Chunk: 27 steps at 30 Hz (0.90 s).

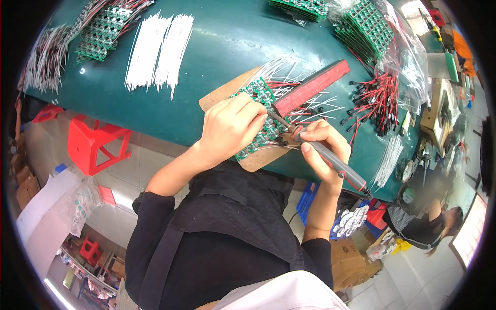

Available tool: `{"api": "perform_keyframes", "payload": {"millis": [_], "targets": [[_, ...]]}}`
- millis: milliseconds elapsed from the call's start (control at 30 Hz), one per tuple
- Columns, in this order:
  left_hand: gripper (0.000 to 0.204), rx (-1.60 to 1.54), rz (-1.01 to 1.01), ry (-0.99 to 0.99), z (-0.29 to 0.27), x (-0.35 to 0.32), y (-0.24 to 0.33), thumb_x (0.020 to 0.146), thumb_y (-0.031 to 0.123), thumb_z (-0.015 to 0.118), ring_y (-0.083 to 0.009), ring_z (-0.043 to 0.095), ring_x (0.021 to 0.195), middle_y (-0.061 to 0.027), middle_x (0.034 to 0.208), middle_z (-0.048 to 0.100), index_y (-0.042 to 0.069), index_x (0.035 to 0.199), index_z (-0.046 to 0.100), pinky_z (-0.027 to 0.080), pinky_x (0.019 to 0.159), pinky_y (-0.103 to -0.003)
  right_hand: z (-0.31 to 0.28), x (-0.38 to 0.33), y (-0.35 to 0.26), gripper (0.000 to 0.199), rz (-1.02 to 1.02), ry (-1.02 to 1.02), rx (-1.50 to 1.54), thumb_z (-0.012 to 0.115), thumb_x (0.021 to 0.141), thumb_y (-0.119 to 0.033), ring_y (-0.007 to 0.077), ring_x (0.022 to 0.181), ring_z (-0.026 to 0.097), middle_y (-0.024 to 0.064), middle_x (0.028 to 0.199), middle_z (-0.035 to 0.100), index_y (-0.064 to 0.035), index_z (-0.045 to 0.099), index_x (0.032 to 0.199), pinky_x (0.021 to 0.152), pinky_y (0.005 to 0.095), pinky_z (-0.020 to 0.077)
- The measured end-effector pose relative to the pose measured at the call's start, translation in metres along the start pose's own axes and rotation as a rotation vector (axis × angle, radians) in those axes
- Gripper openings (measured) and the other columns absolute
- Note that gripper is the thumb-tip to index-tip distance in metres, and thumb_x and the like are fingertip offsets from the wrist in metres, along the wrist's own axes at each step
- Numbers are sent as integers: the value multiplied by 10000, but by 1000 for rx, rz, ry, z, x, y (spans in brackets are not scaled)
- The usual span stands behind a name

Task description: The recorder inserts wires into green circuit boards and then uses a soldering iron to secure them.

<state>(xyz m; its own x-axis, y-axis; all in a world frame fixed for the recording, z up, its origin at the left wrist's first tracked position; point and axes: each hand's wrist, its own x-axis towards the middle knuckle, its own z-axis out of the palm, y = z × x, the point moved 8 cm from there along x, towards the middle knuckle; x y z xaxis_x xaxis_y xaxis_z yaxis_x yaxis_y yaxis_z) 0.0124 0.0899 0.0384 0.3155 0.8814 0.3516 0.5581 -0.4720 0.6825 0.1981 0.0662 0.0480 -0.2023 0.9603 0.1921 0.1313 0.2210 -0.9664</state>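
My right hand (325,147) is closed round a grey and red soldering iron (338,165), its tip pointing up and left at a green circuit board panel (261,93). The panel lies on a brown fibreboard (219,93) at the table's front edge. My left hand (232,124) rests over the panel with its fingers pressed together near the iron's tip; what they pinch is hidden. A red-faced bar (312,88) lies slantwise across white and red wires (281,70) at the panel's far side.
White wires (157,51) lie in two bundles at the back left. Stacked boards (364,28) stand at the back right, above red and black wires (380,103). More white wires (388,157) lie at the right edge. A red stool (93,144) stands left of me; another person (429,222) is at right.
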Motion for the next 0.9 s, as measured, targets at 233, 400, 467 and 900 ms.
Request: {"api": "perform_keyframes", "payload": {"millis": [233, 400, 467, 900], "targets": [[92, -211, -188, -15, -21, 14, -15, 822, 60, 716, -139, 554, 609, -46, 779, 560, 73, 890, 656, 453, 547, -290, 6, -11, -8, 159, -27, 45, -55, 696, 729, 46, 181, 673, 569, 93, 748, 604, 36, 639, 877, 625, 295, 464], [103, -254, -137, -23, -20, 13, -23, 814, 39, 705, -174, 588, 669, -60, 831, 562, 63, 892, 643, 479, 591, -311, 9, -36, -17, 164, -78, 364, -68, 690, 771, 56, 200, 649, 624, 152, 754, 640, 47, 608, 914, 577, 282, 501], [106, -249, -140, -65, -10, 10, -29, 800, 56, 706, -224, 612, 742, -61, 845, 560, 67, 883, 641, 499, 654, -354, 20, -41, -16, 159, -22, 433, -121, 705, 757, 69, 224, 683, 672, 167, 778, 670, 48, 621, 891, 630, 302, 545], [120, -145, 20, -65, -5, 15, -22, 785, 35, 721, -224, 610, 742, -67, 811, 563, 61, 884, 659, 498, 650, -337, 51, -27, -30, 131, -108, 310, -381, 658, 800, 92, 226, 687, 662, 192, 780, 657, 62, 575, 897, 629, 302, 542]]}}
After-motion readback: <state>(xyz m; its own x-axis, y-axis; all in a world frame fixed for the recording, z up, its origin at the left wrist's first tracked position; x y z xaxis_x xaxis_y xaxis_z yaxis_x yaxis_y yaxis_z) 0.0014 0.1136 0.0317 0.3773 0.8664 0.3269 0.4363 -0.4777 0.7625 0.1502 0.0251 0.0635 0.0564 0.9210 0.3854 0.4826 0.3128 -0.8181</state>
